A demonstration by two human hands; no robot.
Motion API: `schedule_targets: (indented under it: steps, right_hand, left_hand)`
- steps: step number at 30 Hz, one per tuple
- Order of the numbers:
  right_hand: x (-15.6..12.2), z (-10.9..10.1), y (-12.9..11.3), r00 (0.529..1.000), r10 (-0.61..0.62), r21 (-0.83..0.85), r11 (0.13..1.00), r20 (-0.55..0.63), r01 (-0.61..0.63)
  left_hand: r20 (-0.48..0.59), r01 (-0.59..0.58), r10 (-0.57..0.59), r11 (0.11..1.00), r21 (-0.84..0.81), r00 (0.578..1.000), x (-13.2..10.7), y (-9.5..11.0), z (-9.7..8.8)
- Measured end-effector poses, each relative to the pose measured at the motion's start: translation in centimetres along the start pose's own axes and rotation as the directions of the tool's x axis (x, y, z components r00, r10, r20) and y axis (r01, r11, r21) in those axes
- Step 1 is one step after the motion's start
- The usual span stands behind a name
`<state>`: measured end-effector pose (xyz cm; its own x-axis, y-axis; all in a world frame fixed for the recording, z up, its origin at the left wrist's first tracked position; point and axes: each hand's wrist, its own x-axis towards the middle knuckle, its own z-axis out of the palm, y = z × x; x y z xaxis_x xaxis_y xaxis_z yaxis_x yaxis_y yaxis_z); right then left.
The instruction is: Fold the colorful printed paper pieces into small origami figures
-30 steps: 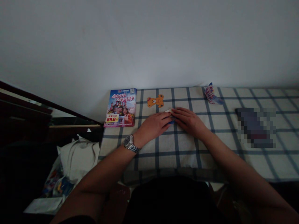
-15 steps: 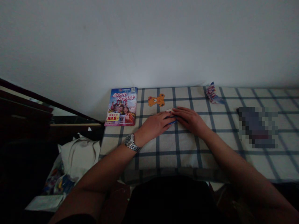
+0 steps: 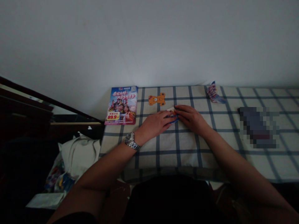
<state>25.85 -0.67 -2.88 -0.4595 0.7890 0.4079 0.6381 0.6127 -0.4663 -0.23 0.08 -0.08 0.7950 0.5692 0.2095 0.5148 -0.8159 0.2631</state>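
Both my hands rest on a checked tablecloth (image 3: 177, 149), fingertips meeting over a small folded paper piece (image 3: 172, 114), white and blue. My left hand (image 3: 156, 123), with a metal watch on the wrist, presses on its left side with fingers laid flat. My right hand (image 3: 189, 117) covers its right side, fingers together and pressing down. Most of the paper is hidden under the fingers. An orange bear-shaped cut-out (image 3: 157, 99) lies just beyond the hands.
A colourful flyer (image 3: 121, 105) with a price tag lies at the table's left end. A crumpled printed paper (image 3: 213, 92) sits by the wall. A blurred dark object (image 3: 258, 127) is at right. Bags and cloth (image 3: 74, 155) lie left of the table.
Both hands stay on the small paper; the fingers have shifted only slightly, with a little more blue showing between them.
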Motion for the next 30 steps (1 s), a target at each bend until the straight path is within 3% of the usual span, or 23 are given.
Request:
schedule_targets:
  steps: [20,30]
  right_hand:
    - [-0.10,-0.62,0.80,0.996,0.001,-0.019,1.000,0.085,0.001]
    - [0.06,-0.47,0.94,0.999,-0.024,-0.030,0.999,0.033,0.025]
  left_hand:
    - [-0.022,0.020,-0.021,0.999,-0.034,1.000,0.00,-0.14,0.28]
    - [-0.021,0.012,-0.012,1.000,-0.019,1.000,0.10,-0.21,0.39]
